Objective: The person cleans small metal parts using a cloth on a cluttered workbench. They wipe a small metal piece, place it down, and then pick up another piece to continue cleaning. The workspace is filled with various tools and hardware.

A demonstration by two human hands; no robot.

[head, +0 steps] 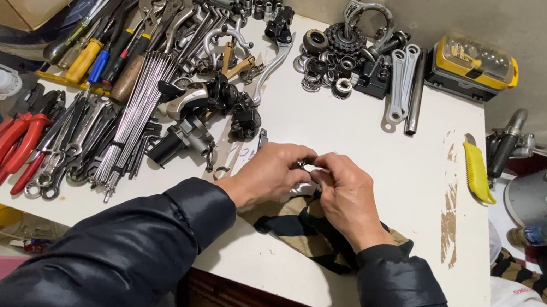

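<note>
My left hand (272,172) and my right hand (346,192) meet over the middle of the white table (362,134). Together their fingertips pinch a small metal part (306,166), mostly hidden by the fingers. Both wrists rest on a tan and black rag (305,229) lying near the table's front edge. Both arms wear dark padded sleeves.
Left of my hands lie spokes (141,106), pliers with red handles (7,145), wrenches, screwdrivers and black bike parts (191,131). At the back are cogs and bearings (334,51), two wrenches (400,86) and a yellow bit case (471,64). A yellow utility knife (478,171) lies at the right edge.
</note>
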